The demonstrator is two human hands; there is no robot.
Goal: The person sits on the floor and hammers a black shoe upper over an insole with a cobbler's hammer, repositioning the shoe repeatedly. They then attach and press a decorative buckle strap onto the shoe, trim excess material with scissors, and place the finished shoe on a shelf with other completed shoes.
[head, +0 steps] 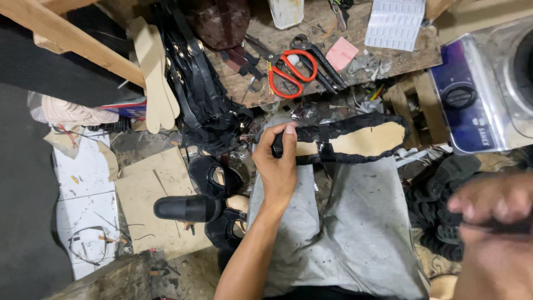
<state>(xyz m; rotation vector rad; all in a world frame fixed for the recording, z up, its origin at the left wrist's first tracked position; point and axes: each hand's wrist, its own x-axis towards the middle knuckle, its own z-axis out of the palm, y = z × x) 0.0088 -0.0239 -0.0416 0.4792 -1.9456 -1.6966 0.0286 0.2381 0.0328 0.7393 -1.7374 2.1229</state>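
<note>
Left hand [277,161] is pinched shut round one end of a shoe sole [350,141], tan inside with black edging, lying across the lap just below the wooden surface [383,55]; right hand [491,208] is a blur at the lower right, fingers curled on something thin and dark, can't tell what. Red-handled scissors [288,72] sit on the surface just above; black straps [194,83] hang to the left.

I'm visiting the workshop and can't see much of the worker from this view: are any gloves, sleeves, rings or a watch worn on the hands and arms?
No gloves. The left hand is bare, and its forearm shows bare as far as the bottom of the picture, with no sleeve, watch or bracelet. I see no ring on its fingers. The right hand looks bare too, but it is blurred, so small items there cannot be ruled out.
</note>
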